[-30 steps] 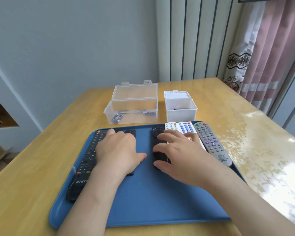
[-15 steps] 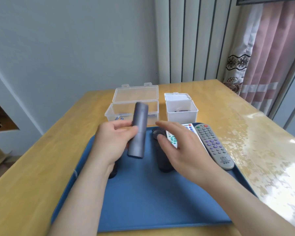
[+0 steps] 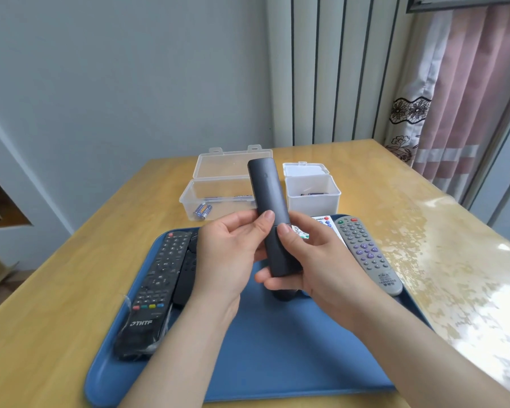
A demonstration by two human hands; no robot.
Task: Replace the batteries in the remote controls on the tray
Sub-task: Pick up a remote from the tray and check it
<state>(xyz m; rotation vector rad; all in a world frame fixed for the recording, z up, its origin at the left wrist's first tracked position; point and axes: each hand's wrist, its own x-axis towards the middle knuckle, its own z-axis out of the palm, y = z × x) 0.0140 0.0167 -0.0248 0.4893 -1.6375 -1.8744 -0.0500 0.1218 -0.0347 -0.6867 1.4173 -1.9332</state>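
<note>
Just gripping a dark remote (image 3: 265,187) up above the tray (image 3: 277,348) with left hand (image 3: 227,254) and right hand (image 3: 321,260), fingers curled round its lower half, both thumbs pressing its plain back.

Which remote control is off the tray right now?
The slim dark grey remote, gripped by the left hand and right hand above the blue plastic tray; the rest lie on it.

Dark grey remote (image 3: 273,219); blue tray (image 3: 292,348); pink, white-banded curtain (image 3: 465,113); yellow table (image 3: 71,290).
</note>
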